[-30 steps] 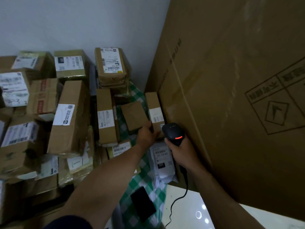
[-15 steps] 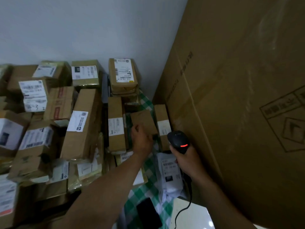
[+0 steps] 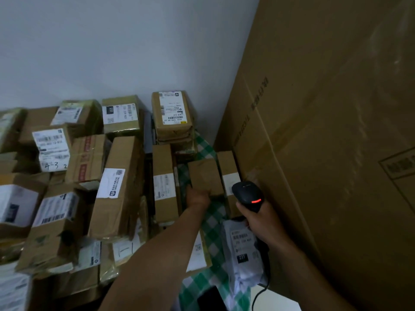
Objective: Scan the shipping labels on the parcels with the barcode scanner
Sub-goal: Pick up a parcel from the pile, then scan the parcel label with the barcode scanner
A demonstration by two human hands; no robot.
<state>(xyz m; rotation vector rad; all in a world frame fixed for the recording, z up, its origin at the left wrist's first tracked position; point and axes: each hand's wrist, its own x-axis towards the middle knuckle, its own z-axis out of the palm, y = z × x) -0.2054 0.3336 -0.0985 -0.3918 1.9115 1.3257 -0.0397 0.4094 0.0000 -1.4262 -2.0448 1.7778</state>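
Parcels (image 3: 121, 187) on checked cloth (image 3: 213, 218) by wall (image 3: 112, 52); left fingers (image 3: 205, 194) clamp box (image 3: 204, 173), right fingers (image 3: 242, 207) scanner (image 3: 247, 191)

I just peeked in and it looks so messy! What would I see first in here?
The giant cardboard box fills the right side. Left of it, against the wall, lies a heap of brown parcels with white labels. In the middle, the right hand holds a black barcode scanner with a glowing red light, and the left hand grips a small brown parcel over a green checked cloth.

Handwritten "4-3" on left box lbl (image 3: 53, 153); "231" on rear box lbl (image 3: 119, 113) & poly bag (image 3: 243, 250)
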